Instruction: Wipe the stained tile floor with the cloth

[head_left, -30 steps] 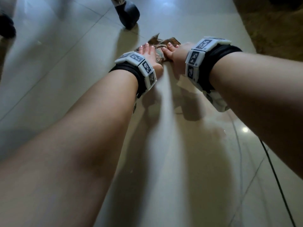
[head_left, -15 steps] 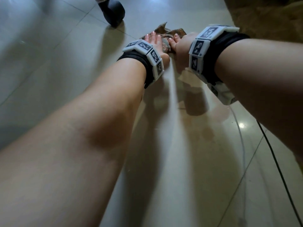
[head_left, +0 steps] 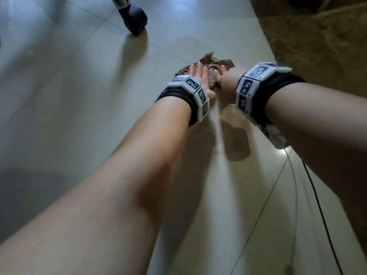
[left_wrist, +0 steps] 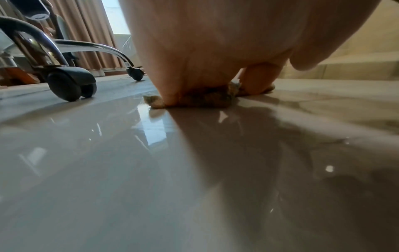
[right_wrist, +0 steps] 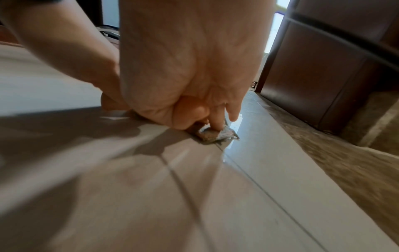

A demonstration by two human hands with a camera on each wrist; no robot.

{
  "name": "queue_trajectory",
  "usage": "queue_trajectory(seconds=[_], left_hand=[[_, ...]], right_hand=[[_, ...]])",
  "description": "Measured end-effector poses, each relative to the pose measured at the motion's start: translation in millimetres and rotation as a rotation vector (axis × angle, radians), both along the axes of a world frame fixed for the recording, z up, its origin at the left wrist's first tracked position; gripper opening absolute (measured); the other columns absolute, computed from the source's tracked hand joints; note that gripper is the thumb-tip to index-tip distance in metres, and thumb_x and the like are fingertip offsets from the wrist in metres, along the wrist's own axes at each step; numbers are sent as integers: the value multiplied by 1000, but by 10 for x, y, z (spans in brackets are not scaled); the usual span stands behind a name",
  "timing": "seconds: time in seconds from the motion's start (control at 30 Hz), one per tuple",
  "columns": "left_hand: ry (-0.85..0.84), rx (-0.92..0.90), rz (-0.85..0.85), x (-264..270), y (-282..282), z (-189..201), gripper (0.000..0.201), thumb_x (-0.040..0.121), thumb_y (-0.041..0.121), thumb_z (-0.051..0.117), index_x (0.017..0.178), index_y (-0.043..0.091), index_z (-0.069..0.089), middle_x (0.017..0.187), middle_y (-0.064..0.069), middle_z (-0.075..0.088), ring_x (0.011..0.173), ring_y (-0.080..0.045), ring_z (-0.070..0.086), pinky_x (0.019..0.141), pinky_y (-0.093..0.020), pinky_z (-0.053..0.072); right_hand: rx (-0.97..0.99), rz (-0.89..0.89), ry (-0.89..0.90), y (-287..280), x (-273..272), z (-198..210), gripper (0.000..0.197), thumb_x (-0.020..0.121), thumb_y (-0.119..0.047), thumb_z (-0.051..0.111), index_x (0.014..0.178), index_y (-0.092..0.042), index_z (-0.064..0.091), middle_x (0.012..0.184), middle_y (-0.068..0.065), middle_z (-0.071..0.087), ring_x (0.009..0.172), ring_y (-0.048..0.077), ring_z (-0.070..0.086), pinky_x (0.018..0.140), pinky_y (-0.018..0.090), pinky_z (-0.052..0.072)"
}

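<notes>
Far left: chair caster (head_left: 135, 17) on tile floor (head_left: 69, 96) | my left hand (head_left: 199, 76) flat, fingers straight, pressing cloth (head_left: 211, 63) | my right hand (head_left: 228, 80) curled, pinching cloth's right edge | rug (head_left: 317, 46) just right | risk: cloth bunches, skips stains; stroke clips caster or rug | containers: none seen

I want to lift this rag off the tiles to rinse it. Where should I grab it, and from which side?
Probably the raised peak at the far edge of the cloth, reached from above and beyond the fingers. The left hand presses the middle flat on the floor and the right hand holds the near right part, so only that crumpled far edge stands free to pinch.
</notes>
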State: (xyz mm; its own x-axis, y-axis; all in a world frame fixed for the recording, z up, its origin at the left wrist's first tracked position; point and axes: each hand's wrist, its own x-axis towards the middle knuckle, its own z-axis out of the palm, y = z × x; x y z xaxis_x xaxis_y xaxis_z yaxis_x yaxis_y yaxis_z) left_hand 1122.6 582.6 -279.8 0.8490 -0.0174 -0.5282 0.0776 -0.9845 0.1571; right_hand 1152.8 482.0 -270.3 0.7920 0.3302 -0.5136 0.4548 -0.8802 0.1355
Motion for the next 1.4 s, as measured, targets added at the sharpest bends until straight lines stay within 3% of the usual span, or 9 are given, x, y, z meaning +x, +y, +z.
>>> queue_trajectory(seconds=[0.07,0.17,0.27,0.47,0.63,0.87,1.07,1.33,1.4], left_hand=[[8,3,-26,-106,-78,17,85,90,28,49,152,6,-5,160,-12,-13,149,-27,-11,122,-42,2],[23,-15,-60,-280,-169,51,86,90,27,49,152,7,-6,160,-11,-15,149,-26,-12,123,-41,1],[33,-20,-89,-481,-261,75,86,90,27,50,152,7,-6,160,-12,-15,149,-26,-12,123,-40,1],[38,-39,-130,-870,-362,126,85,90,25,50,153,7,-5,160,-12,-14,149,-25,-11,122,-35,-1],[66,-54,-146,-1207,-475,114,85,91,25,50,153,7,-5,160,-11,-14,149,-25,-11,122,-36,0],[100,-52,-194,-1592,-554,174,86,90,25,52,153,8,-4,160,-10,-13,150,-24,-9,121,-34,2],[112,-46,-220,-1788,-606,180,90,88,26,56,153,10,-4,161,-9,-13,150,-23,-10,121,-35,3],[135,-21,-240,-1901,-648,201,96,86,27,61,153,9,-6,160,-9,-15,149,-23,-11,121,-35,3],[131,-23,-239,-1900,-642,179,94,87,26,59,153,9,-6,160,-10,-15,150,-23,-10,121,-35,3]], right_hand=[[-11,21,-6,-103,-125,-16,57,102,-21,32,152,-6,10,160,16,9,146,32,19,118,41,16],[-93,15,49,-234,-275,-2,58,103,-26,24,153,-7,1,160,16,6,144,34,25,116,40,21],[-53,-99,82,-311,-486,48,56,104,-26,19,153,-5,3,160,18,10,143,34,27,116,41,20],[-175,-7,105,-459,-918,101,69,100,-29,34,153,-10,-6,161,15,0,143,34,28,115,40,24],[-228,1,123,-574,-1295,130,74,97,-34,38,153,-13,-5,162,11,0,145,29,27,117,45,15],[-208,-23,202,-716,-1719,194,74,97,-32,39,153,-13,-7,162,11,-4,145,30,24,118,44,15],[-218,-26,235,-758,-1975,217,87,92,-34,50,152,-12,-9,161,11,-5,144,31,27,117,42,21],[-249,-23,225,-787,-2085,257,85,93,-38,47,152,-14,-9,162,9,-5,147,28,21,119,48,7],[-218,-41,239,-809,-2086,250,82,95,-35,45,152,-15,-9,162,8,-6,147,29,21,118,49,11]])
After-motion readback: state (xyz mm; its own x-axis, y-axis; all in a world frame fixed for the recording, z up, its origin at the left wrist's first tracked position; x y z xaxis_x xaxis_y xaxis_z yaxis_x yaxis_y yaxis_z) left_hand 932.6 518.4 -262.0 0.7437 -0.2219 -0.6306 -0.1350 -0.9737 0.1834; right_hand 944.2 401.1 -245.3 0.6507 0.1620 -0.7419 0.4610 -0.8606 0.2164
